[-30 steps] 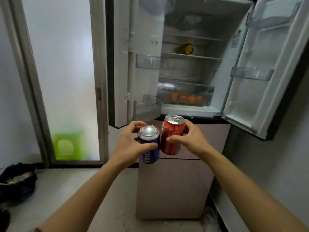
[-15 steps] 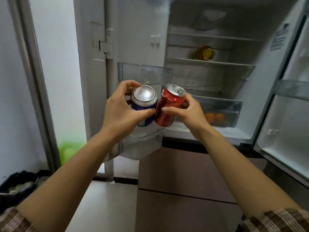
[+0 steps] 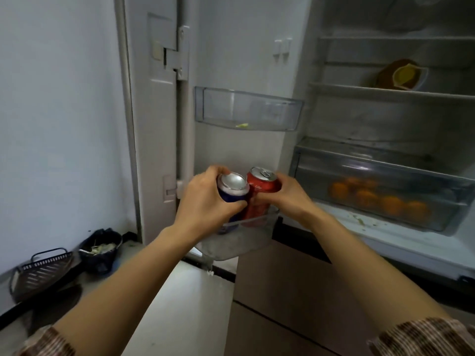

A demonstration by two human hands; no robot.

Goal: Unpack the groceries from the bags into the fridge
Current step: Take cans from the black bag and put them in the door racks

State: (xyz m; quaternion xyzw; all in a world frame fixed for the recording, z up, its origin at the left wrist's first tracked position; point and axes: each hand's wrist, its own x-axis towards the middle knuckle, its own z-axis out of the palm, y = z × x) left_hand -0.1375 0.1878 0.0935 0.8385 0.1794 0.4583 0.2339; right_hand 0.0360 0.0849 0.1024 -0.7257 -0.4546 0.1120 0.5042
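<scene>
Cans held side by side at the fridge door's lower bin

Striped sleeves (image 3: 424, 335) frame both forearms; left hand (image 3: 205, 201) wraps its fingers round the blue can (image 3: 232, 188) and right hand (image 3: 290, 199) grips the red can (image 3: 261, 186). The two cans touch, their bases dipping inside the clear lower door bin (image 3: 239, 242). On the floor to the left sit a black basket (image 3: 41, 271) and a dark bag (image 3: 101, 250). Above the cans hangs the upper door bin (image 3: 246, 110); farther right, inside the fridge (image 3: 372, 124), a crisper drawer (image 3: 385, 173) holds oranges (image 3: 390, 204) below a shelf (image 3: 359, 88) carrying a yellow bowl (image 3: 404, 77)

Blue can (image 3: 232, 185), red can (image 3: 262, 186) at door bin (image 3: 240, 245).
</scene>
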